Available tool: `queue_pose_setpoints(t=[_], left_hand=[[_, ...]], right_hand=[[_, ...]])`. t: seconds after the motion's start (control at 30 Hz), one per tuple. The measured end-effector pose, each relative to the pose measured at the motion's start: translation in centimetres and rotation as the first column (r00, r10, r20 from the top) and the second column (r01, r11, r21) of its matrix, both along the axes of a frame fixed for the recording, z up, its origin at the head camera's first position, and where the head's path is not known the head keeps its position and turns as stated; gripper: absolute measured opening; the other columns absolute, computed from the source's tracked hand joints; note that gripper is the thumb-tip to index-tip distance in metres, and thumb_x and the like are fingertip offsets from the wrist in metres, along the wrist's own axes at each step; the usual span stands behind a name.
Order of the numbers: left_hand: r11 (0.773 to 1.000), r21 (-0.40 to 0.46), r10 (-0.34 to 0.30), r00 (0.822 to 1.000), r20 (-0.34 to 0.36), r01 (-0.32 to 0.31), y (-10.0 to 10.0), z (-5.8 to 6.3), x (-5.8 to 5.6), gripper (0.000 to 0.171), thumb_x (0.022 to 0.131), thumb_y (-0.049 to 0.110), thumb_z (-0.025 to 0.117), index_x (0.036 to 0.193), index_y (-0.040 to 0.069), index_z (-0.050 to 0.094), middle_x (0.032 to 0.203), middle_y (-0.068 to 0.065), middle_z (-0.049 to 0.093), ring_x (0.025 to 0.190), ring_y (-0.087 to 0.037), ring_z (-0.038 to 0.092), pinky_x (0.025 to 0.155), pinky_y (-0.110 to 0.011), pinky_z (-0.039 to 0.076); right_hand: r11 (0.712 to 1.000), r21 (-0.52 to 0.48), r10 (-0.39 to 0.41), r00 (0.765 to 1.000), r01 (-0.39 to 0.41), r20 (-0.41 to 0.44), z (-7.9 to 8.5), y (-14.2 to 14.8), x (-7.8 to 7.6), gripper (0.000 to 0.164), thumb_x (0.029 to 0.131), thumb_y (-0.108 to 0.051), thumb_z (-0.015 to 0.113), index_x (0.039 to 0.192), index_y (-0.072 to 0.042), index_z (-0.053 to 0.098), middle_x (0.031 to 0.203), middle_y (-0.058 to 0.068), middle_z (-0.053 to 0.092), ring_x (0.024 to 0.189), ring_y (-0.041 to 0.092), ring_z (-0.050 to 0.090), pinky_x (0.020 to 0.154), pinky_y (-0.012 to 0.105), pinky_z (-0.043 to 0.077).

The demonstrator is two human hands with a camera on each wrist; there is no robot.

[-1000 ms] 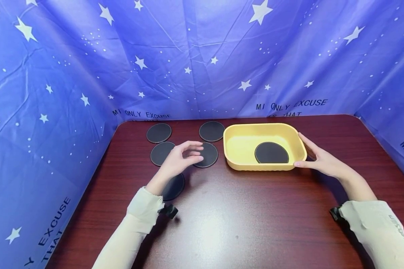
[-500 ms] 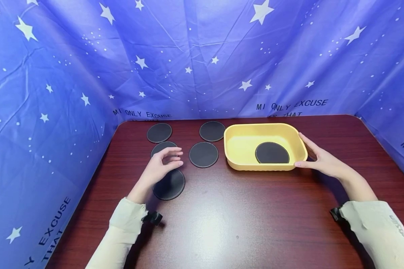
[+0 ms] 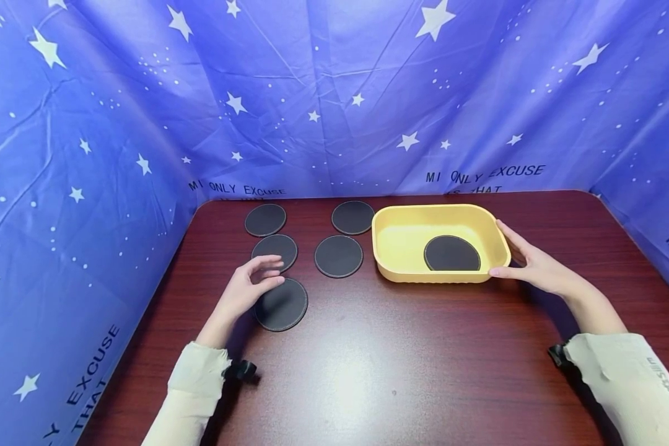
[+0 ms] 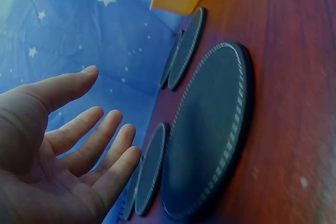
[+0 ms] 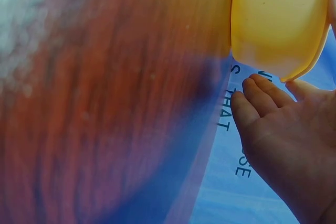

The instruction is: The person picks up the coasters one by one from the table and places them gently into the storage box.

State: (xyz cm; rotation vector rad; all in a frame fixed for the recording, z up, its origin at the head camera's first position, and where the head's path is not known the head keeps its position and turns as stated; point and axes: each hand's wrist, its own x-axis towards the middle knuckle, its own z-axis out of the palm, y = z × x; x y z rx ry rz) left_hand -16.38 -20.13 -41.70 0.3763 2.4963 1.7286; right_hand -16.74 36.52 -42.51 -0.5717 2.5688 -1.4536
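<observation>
My left hand (image 3: pixel 242 292), fingers parted, holds nothing; a round black stitched coaster (image 3: pixel 287 306) lies just beside it. My right hand (image 3: pixel 541 267), fingers extended, touches an oblong yellow box (image 3: pixel 424 278). Below both: glossy red-brown wood-grain table (image 3: pixel 368 378); beyond, blue star-printed fabric (image 3: pixel 323 74).

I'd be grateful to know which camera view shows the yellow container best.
The head view: the yellow container shows nearly whole, with a black disc inside. The left wrist view catches only a piece; the right wrist view, one cut-off end.
</observation>
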Motion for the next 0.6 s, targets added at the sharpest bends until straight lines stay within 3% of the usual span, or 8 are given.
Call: queue_pose_setpoints(t=[0.33, 0.6], left_hand=[[0.998, -0.023, 0.058, 0.998, 0.019, -0.057, -1.9, -1.7, 0.7, 0.048, 0.090, 0.001, 0.070, 0.135, -0.006, 0.054, 0.129, -0.031, 0.062, 0.116, -0.046, 0.063, 0.086, -0.010, 0.053], [0.995, -0.055, 0.087, 0.996, 0.010, -0.086, -3.0, -2.4, 1.5, 0.047, 0.090, 0.003, 0.070, 0.134, -0.005, 0.055, 0.128, -0.029, 0.064, 0.115, -0.040, 0.065, 0.086, -0.008, 0.051]], right_hand=[[1.000, -0.008, 0.003, 1.000, -0.003, 0.001, 0.0, 0.0, -0.1, 0.099, 0.090, 0.002, 0.067, 0.161, -0.015, 0.000, 0.168, 0.018, 0.004, 0.131, -0.022, 0.025, 0.097, -0.006, 0.028], [1.000, -0.008, 0.002, 1.000, -0.001, 0.010, 0.0, 0.0, 0.0, 0.099, 0.090, 0.002, 0.067, 0.161, -0.014, -0.001, 0.168, 0.017, 0.002, 0.132, -0.022, 0.023, 0.097, -0.006, 0.028]])
